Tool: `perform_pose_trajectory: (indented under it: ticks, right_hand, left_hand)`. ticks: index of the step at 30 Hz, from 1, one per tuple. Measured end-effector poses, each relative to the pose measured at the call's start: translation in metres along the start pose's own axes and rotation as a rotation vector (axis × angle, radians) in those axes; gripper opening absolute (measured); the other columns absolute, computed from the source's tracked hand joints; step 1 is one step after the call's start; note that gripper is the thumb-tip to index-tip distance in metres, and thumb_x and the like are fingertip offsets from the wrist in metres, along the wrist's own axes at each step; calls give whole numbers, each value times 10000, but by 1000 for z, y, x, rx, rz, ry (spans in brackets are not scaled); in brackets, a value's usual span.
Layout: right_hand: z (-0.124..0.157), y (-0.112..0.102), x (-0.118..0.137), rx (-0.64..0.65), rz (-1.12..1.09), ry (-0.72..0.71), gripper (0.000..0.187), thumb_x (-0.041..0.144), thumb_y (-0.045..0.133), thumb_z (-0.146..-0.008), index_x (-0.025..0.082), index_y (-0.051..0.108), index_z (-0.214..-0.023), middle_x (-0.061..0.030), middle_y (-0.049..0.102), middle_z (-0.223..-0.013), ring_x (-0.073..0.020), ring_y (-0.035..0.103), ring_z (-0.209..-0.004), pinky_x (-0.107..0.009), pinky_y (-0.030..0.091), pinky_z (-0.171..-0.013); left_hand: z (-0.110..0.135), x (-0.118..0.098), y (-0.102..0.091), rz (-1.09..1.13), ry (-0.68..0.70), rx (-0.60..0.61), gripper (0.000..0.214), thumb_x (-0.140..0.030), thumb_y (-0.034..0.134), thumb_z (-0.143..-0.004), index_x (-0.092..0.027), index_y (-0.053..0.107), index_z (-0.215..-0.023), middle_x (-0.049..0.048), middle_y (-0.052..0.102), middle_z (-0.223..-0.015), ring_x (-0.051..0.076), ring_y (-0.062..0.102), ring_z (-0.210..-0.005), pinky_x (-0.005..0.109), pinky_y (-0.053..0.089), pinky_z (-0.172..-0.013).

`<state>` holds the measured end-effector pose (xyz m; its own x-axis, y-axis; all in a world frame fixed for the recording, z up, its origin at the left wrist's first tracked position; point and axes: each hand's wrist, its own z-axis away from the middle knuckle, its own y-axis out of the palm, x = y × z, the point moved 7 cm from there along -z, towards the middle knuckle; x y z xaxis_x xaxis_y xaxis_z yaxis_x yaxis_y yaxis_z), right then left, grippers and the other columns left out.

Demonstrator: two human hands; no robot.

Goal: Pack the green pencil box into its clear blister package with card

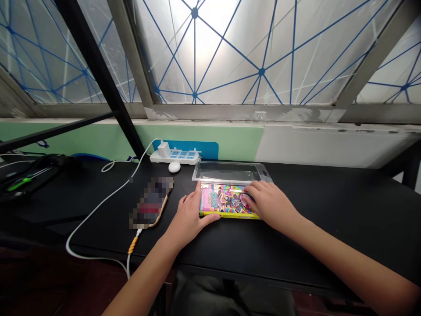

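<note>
A flat, cartoon-printed box (226, 199) with a yellow front edge lies on the black desk in front of me. My left hand (190, 213) grips its left end, the thumb along the front edge and the index finger at the back left corner. Over the right end, my right hand (268, 202) bends its fingers and thumb onto the box. By the right fingertips shows a dark-rimmed round shape (245, 201); whether it is printed or a separate part, I cannot tell. A clear plastic package (230, 171) with a hanging tab lies just behind the box.
To the left lies a phone (153, 204) on a white cable (98, 208). A small white rounded case (174, 166) sits before a power strip (176, 156) with a plugged-in charger. Black frame bars (108, 83) rise at the left; a frosted window (230, 52) is behind.
</note>
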<state>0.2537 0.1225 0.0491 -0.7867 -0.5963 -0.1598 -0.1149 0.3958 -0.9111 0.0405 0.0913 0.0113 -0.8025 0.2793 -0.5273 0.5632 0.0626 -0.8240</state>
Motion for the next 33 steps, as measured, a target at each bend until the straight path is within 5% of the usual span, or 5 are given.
perform_pose_trajectory:
  ticks: [12, 23, 28, 30, 33]
  right_hand:
    - [-21, 22, 13, -35, -175, 65, 235, 167, 381, -979, 140, 612, -954, -151, 595, -929, -290, 524, -874, -418, 443, -781]
    - [-17, 23, 13, -79, -198, 122, 213, 62, 391, -913, 137, 583, -967, -159, 572, -982, -291, 496, -916, -403, 440, -792]
    - [-20, 11, 8, -199, -239, 157, 231, 41, 386, -878, 177, 554, -959, -136, 563, -965, -284, 490, -916, -406, 442, -798]
    - [-20, 6, 8, -244, -248, 155, 244, 34, 385, -867, 185, 550, -965, -129, 561, -961, -281, 493, -916, -404, 442, -807]
    - [-14, -6, 11, -334, -227, 134, 238, 51, 391, -885, 187, 552, -994, -135, 577, -992, -282, 504, -930, -408, 443, -818]
  left_hand:
    - [0, -4, 0, 49, 6, 65, 961, -561, 602, -894, -250, 31, -1601, 145, 402, -1566, 312, 369, -1444, 529, 176, -1181]
    - [1, -2, 0, 76, -32, 77, 1000, -601, 600, -874, -250, 13, -1603, 141, 424, -1555, 349, 354, -1454, 559, 190, -1175]
    - [2, -7, 1, 73, -11, 62, 1018, -618, 543, -902, -215, -84, -1595, 162, 475, -1515, 310, 390, -1440, 582, 143, -1184]
    - [2, -7, 1, 75, -8, 52, 967, -627, 501, -920, -208, -42, -1600, 161, 460, -1526, 295, 372, -1453, 578, 128, -1193]
    - [2, -3, 1, 99, -10, 80, 706, -623, 261, -1001, -223, 223, -1581, 130, 421, -1555, 253, 315, -1484, 557, 121, -1212]
